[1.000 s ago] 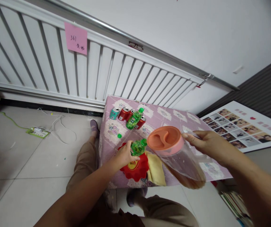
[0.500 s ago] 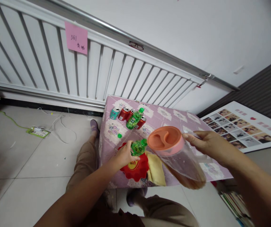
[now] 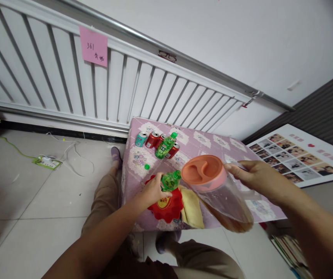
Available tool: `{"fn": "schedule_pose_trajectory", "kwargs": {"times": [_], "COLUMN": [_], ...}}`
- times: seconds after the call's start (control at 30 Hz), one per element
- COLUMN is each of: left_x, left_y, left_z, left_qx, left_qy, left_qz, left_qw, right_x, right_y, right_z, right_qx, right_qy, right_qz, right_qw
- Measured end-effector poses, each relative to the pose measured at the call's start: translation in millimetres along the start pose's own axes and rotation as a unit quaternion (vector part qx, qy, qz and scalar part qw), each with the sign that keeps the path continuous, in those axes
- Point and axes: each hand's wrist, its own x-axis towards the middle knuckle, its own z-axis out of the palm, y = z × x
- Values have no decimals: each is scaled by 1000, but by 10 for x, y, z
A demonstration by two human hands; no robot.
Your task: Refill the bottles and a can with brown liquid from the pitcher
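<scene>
The fingers of the left hand point(image 3: 151, 190) are wrapped around a green plastic bottle point(image 3: 169, 181), which tilts with its neck toward the pitcher. The right hand's point(image 3: 249, 174) fingers grasp the handle of a clear pitcher point(image 3: 227, 203), holding it aslant over the bench's near edge. Brown liquid has pooled along its lower side; an orange lid point(image 3: 202, 170) with two curved recesses caps it. The bottle's neck is right by the lid's rim; whether they touch cannot be told.

Under the left hand lies a red scalloped tray point(image 3: 170, 213) with a yellow emblem, beside a folded yellow cloth point(image 3: 192, 211). A loose green cap point(image 3: 147, 166) lies farther back. Behind it, a second green bottle point(image 3: 165, 146) stands upright among a teal can point(image 3: 140, 139) and three red cans point(image 3: 152, 140). Their labels are too small to read.

A pink note point(image 3: 93, 46) on the white radiator point(image 3: 145, 89) reads "361" above handwritten characters. The bench point(image 3: 135, 182) wears a lilac floral cover. Around it are pale floor tiles point(image 3: 52, 197), a green-edged power strip point(image 3: 47, 162) and a photo board point(image 3: 297, 155).
</scene>
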Motion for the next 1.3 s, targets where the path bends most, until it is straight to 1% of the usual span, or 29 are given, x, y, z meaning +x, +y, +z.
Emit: {"fn": "schedule_pose_trajectory", "kwargs": {"times": [0.3,0.47,0.67,0.87,1.07,1.3], "left_x": [15,18,4,9,4,-3], "left_y": [-43,-56,-2,-39,-18,9], "left_z": [25,38,7,26,13,-1], "left_qx": [4,-6,11,4,13,9], "left_qy": [3,11,2,8,1,-1], "left_qz": [7,21,-3,17,0,0], "left_qw": [1000,1000,1000,1000,1000,1000], "right_x": [7,8,11,10,24,7], "right_y": [-19,-14,-11,-19,13,-38], "right_z": [1,-6,-2,1,8,-7], "right_qx": [9,3,18,9,13,2], "right_qy": [3,6,4,2,2,-1], "right_qz": [1,-6,3,8,3,1], "right_qw": [1000,1000,1000,1000,1000,1000]}}
